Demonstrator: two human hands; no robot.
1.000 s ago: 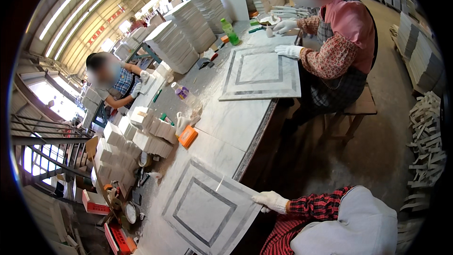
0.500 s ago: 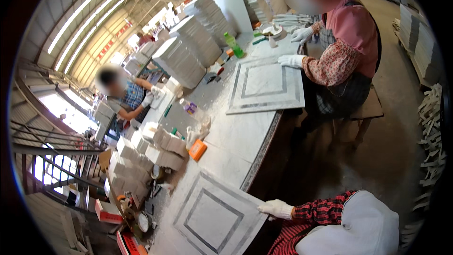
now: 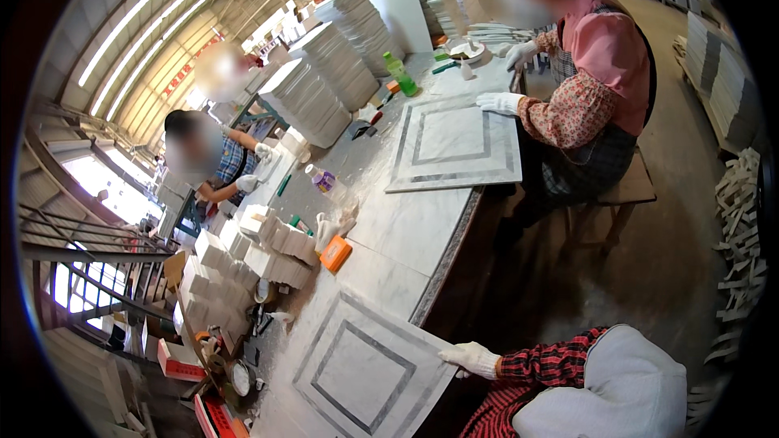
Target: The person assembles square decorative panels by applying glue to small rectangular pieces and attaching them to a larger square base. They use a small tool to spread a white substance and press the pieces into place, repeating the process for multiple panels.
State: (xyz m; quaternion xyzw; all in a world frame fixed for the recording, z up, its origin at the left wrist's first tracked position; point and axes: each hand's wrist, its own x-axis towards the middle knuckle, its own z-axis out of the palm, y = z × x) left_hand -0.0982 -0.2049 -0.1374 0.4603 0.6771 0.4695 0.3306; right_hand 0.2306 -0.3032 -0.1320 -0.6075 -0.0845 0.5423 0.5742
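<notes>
My right hand (image 3: 471,359), in a white knit glove, holds the near right edge of a square marble panel (image 3: 355,373), its fingers closed around the rim. The panel is white with two dark grey inlaid square bands and lies on the light marble tabletop (image 3: 393,268). A red-and-black checked sleeve (image 3: 542,363) covers my right forearm. My left hand is outside the picture. Farther along the table, a co-worker's gloved hand (image 3: 499,103) rests on a similar banded marble panel (image 3: 456,143).
Stacked white blocks (image 3: 258,247), an orange box (image 3: 335,255) and a purple-labelled bottle (image 3: 322,178) stand along the table's left side. Tall tile stacks (image 3: 307,103) and a green bottle (image 3: 400,73) are farther back. Another co-worker (image 3: 219,154) works across the table.
The co-worker across the table has leaned lower, with both hands moved slightly. The pink-clad co-worker's head has shifted. My right hand keeps its hold on the panel; the view has moved slightly.
</notes>
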